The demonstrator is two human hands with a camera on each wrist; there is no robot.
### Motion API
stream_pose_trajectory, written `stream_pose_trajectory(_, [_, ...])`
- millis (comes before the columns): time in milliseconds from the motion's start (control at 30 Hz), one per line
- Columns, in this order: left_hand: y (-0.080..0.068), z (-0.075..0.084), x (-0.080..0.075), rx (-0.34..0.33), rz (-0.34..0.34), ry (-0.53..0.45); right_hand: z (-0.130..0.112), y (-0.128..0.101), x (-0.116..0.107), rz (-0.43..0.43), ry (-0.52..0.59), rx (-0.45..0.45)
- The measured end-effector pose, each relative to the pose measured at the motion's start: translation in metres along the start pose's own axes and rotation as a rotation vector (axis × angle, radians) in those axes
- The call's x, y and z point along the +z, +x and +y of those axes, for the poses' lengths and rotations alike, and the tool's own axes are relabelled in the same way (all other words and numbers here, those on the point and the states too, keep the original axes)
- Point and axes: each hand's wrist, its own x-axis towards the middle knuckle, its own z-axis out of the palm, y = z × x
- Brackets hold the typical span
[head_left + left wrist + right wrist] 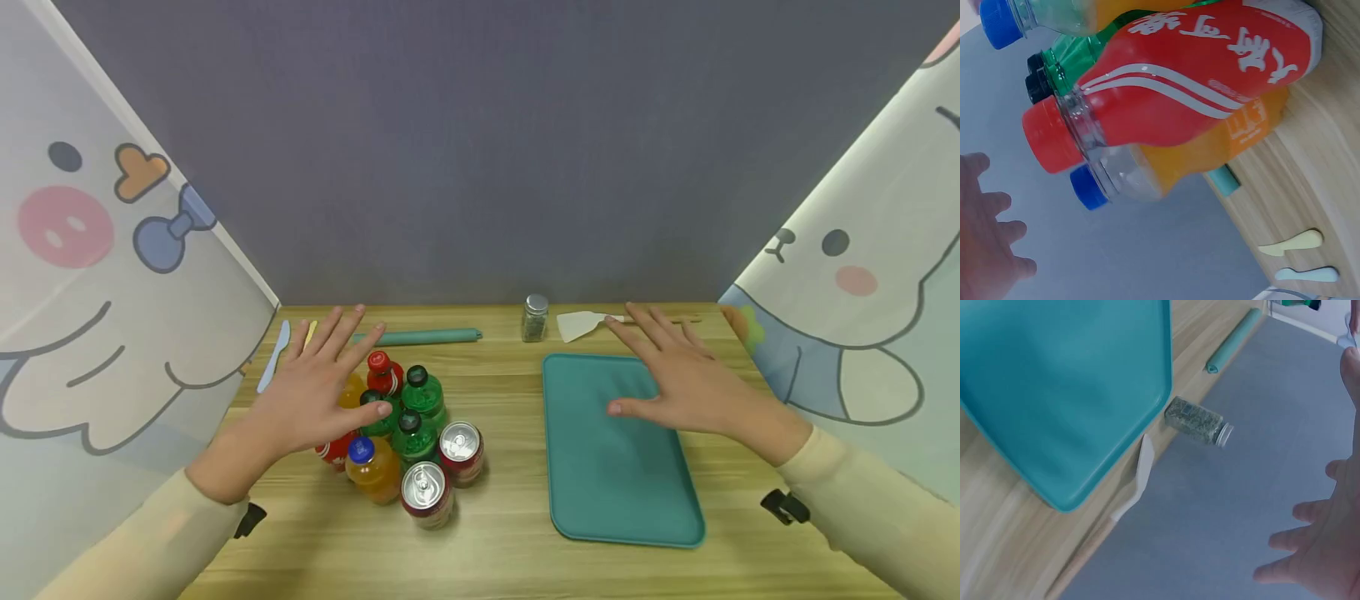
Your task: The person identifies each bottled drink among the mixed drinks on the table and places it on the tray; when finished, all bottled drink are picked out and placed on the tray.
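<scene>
Bottles (390,408) sit under the left hand (315,392), fingers spread wide; grab one low (caps wobble). Right hand (678,379) hovers flat over the tray (600,467).

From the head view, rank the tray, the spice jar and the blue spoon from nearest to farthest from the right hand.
1. Tray: directly under the right hand, which hovers over its far right part.
2. Spice jar: just beyond the tray's far edge, to the hand's left.
3. Blue spoon: far left edge of the table, past the bottles.
</scene>
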Motion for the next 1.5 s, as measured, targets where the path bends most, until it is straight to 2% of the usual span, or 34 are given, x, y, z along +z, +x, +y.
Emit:
stream_pose_trajectory(267, [-0.022,-0.014,0.001,-0.038,0.119,-0.126,0.015,-0.018,0.008,0.013,0.075,0.022])
stream_pose_trajectory(500, [-0.042,-0.023,0.009,-0.106,0.173,-0.236,0.032,-0.036,0.018,-0.005,0.206,0.123])
stream_pose_trajectory(667, [-0.054,-0.027,0.013,-0.155,0.150,-0.308,0.043,-0.042,0.028,0.011,0.254,0.131])
stream_pose_trajectory(900, [-0.071,-0.028,0.022,-0.255,0.077,-0.387,0.052,-0.051,0.045,0.015,0.307,0.155])
stream_pose_trajectory(1167, [-0.086,-0.026,0.039,-0.291,0.062,-0.461,0.060,-0.064,0.066,-0.014,0.413,0.242])
stream_pose_trajectory(1333, [-0.093,-0.023,0.049,-0.307,0.075,-0.463,0.064,-0.069,0.076,-0.022,0.430,0.296])
stream_pose_trajectory(1500, [-0.097,-0.023,0.059,-0.308,0.056,-0.487,0.067,-0.072,0.083,-0.042,0.443,0.335])
